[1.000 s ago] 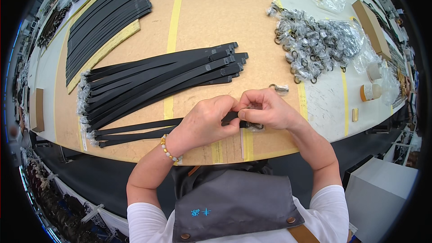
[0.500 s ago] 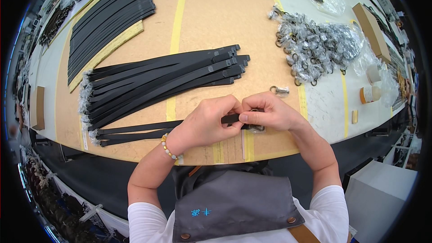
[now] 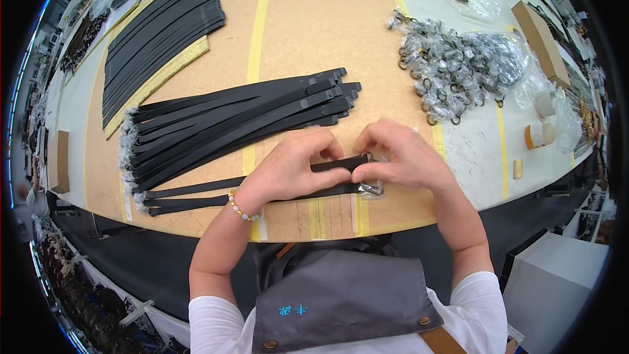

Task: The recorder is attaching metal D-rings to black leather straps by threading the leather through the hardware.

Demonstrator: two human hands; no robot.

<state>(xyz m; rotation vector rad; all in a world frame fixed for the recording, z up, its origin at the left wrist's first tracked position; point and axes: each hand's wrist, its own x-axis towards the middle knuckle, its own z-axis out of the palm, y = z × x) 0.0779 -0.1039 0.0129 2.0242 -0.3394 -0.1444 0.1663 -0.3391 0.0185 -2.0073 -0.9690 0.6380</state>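
My left hand (image 3: 291, 167) and my right hand (image 3: 401, 157) meet near the front edge of the brown worktable (image 3: 308, 19). Both pinch the end of a black strap (image 3: 190, 190) that runs off to the left along the table. A metal clasp (image 3: 372, 189) in clear plastic wrap sits at the strap's end under my right hand. A second black strap (image 3: 187, 204) lies just in front of it. A beaded bracelet (image 3: 239, 208) is on my left wrist.
A fanned pile of black straps (image 3: 236, 118) lies just behind my hands. More straps (image 3: 157, 33) are stacked at the back left. A heap of wrapped metal clasps (image 3: 458, 65) sits to the right, near a cardboard box (image 3: 540, 29) and tape rolls (image 3: 540, 134).
Both hands have shifted slightly on the strap end, with the clasp now showing under my right hand. The loose clasp beside my right hand is no longer seen.
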